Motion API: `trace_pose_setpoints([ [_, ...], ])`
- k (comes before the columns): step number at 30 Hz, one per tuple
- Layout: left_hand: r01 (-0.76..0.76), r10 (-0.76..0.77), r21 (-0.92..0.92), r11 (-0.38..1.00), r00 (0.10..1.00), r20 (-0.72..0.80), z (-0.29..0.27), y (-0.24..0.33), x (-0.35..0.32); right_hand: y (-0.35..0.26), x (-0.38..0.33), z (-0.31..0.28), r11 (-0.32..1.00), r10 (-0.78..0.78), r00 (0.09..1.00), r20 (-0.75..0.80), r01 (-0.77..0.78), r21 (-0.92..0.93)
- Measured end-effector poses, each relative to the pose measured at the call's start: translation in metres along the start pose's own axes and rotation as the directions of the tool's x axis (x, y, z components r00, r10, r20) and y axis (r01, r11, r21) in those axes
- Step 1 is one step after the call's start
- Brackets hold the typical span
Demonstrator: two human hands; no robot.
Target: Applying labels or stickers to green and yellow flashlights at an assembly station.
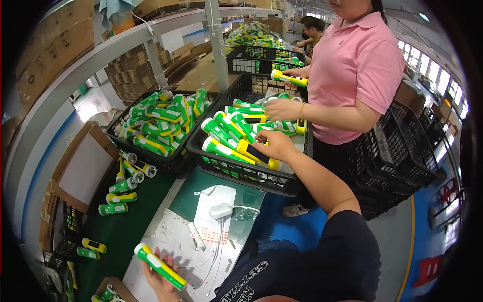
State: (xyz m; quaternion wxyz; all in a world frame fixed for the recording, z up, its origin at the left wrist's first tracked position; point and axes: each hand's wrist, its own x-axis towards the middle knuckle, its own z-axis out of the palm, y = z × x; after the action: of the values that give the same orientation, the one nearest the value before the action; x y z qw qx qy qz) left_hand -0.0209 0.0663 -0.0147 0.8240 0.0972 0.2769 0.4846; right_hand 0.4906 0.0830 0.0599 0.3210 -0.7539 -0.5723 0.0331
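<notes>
In my left hand (162, 273) lies a green-and-yellow flashlight (160, 267) with a white head, held slantwise above the white work surface (151, 241). My right arm stretches out to a black plastic crate (282, 185) full of similar flashlights. There my right hand (275, 146) has its fingers curled on a yellow flashlight with a dark panel (255, 153), which lies near the crate's front side. Other green flashlights (221, 132) lie beside it. A white charger plug (220, 210) with thin cables rests on paper between my hands.
A second filled crate (173, 158) stands left of the first. Loose flashlights (116, 197) lie on the green table (100, 226). Across the crate, a person in pink (347, 75) holds a flashlight (289, 78) and reaches in. A metal post (216, 45) rises behind the crates.
</notes>
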Motion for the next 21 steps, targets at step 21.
trace_pose_setpoints([
  [21,-0.114,0.137,0.165,0.98,0.981,-0.136,0.014,-0.046,-0.004,-0.29,-0.091,-0.066,-0.336,-0.916,-0.084,-0.393,-0.378,0.863],
])
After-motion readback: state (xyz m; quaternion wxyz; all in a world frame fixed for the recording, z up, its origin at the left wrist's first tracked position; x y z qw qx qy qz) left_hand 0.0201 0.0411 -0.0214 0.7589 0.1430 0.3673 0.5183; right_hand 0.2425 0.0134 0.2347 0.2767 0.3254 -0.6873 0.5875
